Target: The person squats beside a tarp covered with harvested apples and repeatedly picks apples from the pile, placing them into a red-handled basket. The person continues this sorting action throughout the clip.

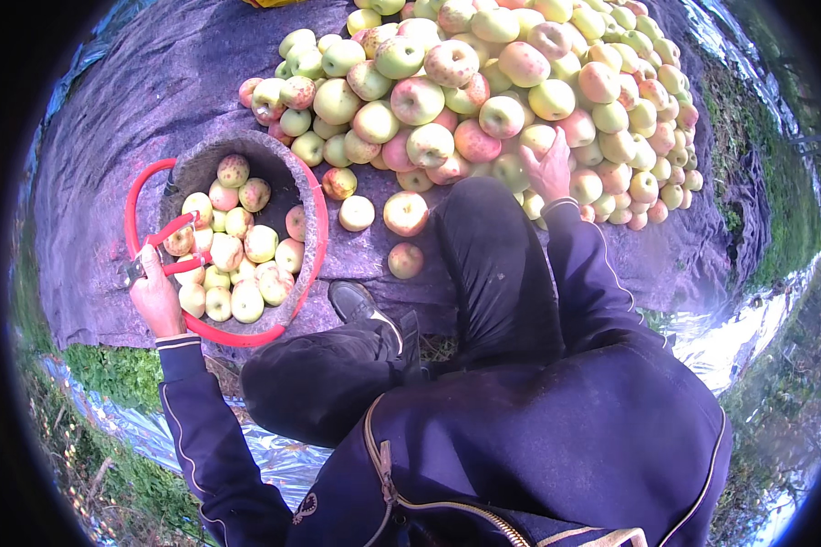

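My left hand (157, 294) is at the left side of a padded bucket (185, 154), shut on red-handled pruning shears (178, 228). The shears' two handles point over the bucket's inside, spread apart, and their metal end shows left of my fingers. Several yellow-green and pink apples (227, 251) lie in the bucket. My right hand (551, 167) reaches into the near edge of a large apple pile (499, 116). Its thumb and fingers are spread around a yellowish apple (538, 139); whether they grip it cannot be made out.
A purple-looking cloth (109, 164) lies under the pile and bucket. Several loose apples (406, 213) sit between bucket, pile and my bent knee (492, 232). My shoe (356, 301) is just right of the bucket. Silvery sheeting (280, 451) and green plants (116, 372) lie beyond the cloth.
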`<state>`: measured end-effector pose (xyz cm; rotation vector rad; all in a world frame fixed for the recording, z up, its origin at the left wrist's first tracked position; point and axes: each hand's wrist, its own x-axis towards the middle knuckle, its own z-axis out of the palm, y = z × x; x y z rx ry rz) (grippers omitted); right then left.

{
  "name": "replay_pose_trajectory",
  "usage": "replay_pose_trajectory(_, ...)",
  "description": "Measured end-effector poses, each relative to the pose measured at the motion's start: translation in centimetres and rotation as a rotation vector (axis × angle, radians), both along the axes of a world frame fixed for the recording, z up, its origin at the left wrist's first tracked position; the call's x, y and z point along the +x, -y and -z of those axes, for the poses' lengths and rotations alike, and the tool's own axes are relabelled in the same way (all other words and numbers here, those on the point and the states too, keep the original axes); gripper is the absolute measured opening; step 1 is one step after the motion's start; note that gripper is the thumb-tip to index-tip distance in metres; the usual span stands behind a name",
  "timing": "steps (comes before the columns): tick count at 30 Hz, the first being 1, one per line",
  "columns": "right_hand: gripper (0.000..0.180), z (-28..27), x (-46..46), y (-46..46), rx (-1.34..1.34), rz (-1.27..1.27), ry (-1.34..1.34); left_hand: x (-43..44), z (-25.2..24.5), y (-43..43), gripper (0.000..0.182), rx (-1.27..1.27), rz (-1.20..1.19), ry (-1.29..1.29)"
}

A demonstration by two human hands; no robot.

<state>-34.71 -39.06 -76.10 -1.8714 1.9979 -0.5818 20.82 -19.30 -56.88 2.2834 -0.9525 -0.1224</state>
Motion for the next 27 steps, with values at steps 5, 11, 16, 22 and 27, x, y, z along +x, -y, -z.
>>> replay_pose_trajectory(5, 0.080, -5.1, 1.7, -0.5, 0.028, -0.089, -0.204, -0.6, -0.6, 0.2, 0.040, 0.029, -0.030, -0.034)
replay_pose_trajectory(11, 0.046, -11.9, 16.6, -2.8, 0.125, -0.635, 0.621, -1.8, -0.9, 0.3, 0.037, -0.040, -0.060, 0.000)
replay_pose_trajectory(16, 0.047, -8.2, 35.7, -9.5, 0.309, -1.496, 0.173, -2.2, -1.4, 0.3, 0.040, -0.042, -0.044, -0.024)
replay_pose_trajectory(22, 0.051, -4.4, 43.3, -18.3, 0.477, -1.509, -0.127, -2.1, -1.7, -0.1, 0.038, 0.026, -0.056, 0.023)
replay_pose_trajectory(27, 0.050, -2.5, 42.7, -17.9, 0.466, -1.481, -0.140, -2.2, -1.4, 0.2, 0.041, 0.026, -0.080, -0.049)
